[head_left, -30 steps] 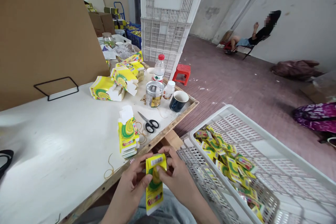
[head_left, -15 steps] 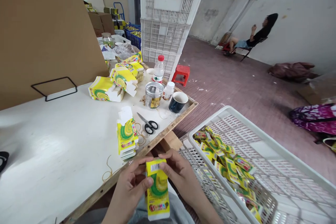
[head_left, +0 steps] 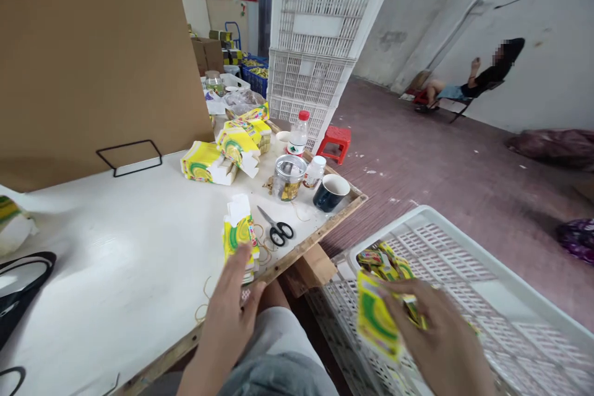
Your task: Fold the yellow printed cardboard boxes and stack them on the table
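My right hand (head_left: 436, 334) holds a yellow and green folded carton (head_left: 375, 320) over the white slatted crate (head_left: 468, 244) at my right, where more such yellow cartons (head_left: 384, 258) lie. My left hand (head_left: 229, 312), fingers apart and holding nothing, reaches to the small stack of flat yellow cartons (head_left: 240, 236) at the table's near edge and touches its lower side.
Black scissors (head_left: 277, 229), a clear jar (head_left: 288, 176), a dark mug (head_left: 330, 192) and a bottle (head_left: 297, 134) stand on the white table (head_left: 116, 247). More yellow carton piles (head_left: 223, 154) lie further back. White crates (head_left: 315, 55) are stacked behind. A person sits far right.
Both hands were together folding one yellow carton. Now they have parted: the right hand carried the carton right over the crate, and the left hand moved up to the stack on the table.
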A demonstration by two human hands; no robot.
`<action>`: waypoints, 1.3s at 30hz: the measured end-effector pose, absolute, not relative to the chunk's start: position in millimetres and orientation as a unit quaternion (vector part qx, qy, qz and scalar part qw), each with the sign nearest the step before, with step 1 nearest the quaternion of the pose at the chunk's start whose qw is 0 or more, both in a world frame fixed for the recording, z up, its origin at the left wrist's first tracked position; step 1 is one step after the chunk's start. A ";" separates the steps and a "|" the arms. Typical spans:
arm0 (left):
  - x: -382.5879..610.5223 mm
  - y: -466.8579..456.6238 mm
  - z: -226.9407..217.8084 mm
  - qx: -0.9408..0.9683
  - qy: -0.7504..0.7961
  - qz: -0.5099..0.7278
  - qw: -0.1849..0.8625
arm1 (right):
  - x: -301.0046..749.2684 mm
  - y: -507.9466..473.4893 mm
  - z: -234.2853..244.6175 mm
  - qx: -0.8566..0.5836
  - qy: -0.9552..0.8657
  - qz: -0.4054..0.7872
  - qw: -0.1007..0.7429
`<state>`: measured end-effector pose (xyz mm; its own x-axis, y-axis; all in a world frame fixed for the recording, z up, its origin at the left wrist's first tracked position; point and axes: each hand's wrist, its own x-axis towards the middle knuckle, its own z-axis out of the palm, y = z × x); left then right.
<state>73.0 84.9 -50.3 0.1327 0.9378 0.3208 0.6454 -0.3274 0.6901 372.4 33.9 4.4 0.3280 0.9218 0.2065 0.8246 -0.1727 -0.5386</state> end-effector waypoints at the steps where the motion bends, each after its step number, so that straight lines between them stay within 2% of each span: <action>1: 64.2 93.1 -59.0 0.737 0.565 0.346 0.136 | 383.2 34.4 6.4 -0.781 -0.569 0.025 0.255; 2: 56.2 100.2 -68.0 0.753 0.569 0.316 0.096 | 387.9 35.4 7.6 -0.787 -0.562 -0.008 0.255; 4: 44.6 109.4 -83.9 0.786 0.550 0.272 0.075 | 377.1 39.2 6.1 -0.765 -0.570 0.047 0.296; 8: 39.8 102.3 -90.8 0.775 0.537 0.331 0.041 | 305.9 57.8 -13.7 -0.698 -0.550 0.328 0.321; 11: 45.2 83.1 -72.8 0.757 0.504 0.414 0.037 | 259.1 73.6 -29.2 -0.628 -0.481 0.475 0.386; 15: 60.1 61.4 -51.1 0.823 0.330 0.453 0.092 | 244.7 80.1 -33.5 -0.554 -0.366 0.610 0.432; 17: 68.6 56.2 -49.1 0.783 0.347 0.485 0.177 | 250.7 75.4 -31.8 -0.546 -0.344 0.611 0.459; 20: 79.1 54.8 -52.0 0.547 0.465 0.551 0.425 | 256.9 62.9 -34.5 -0.529 -0.342 0.604 0.489; 23: 83.5 57.5 -51.9 0.298 0.431 0.517 0.677 | 251.7 52.1 -48.2 -0.501 -0.325 0.628 0.499; 25: 83.6 58.8 -49.0 0.218 0.382 0.466 0.768 | 245.1 48.5 -58.7 -0.480 -0.312 0.642 0.511; 28: 83.4 58.8 -44.0 0.215 0.312 0.430 0.820 | 238.8 47.2 -65.3 -0.470 -0.313 0.642 0.518; 31: 85.9 58.5 -42.0 0.264 0.290 0.451 0.802 | 239.9 47.0 -59.5 -0.508 -0.353 0.611 0.493; 39: 96.6 61.5 -56.3 0.258 0.392 0.472 0.746 | 241.1 41.6 -45.5 -0.563 -0.393 0.586 0.430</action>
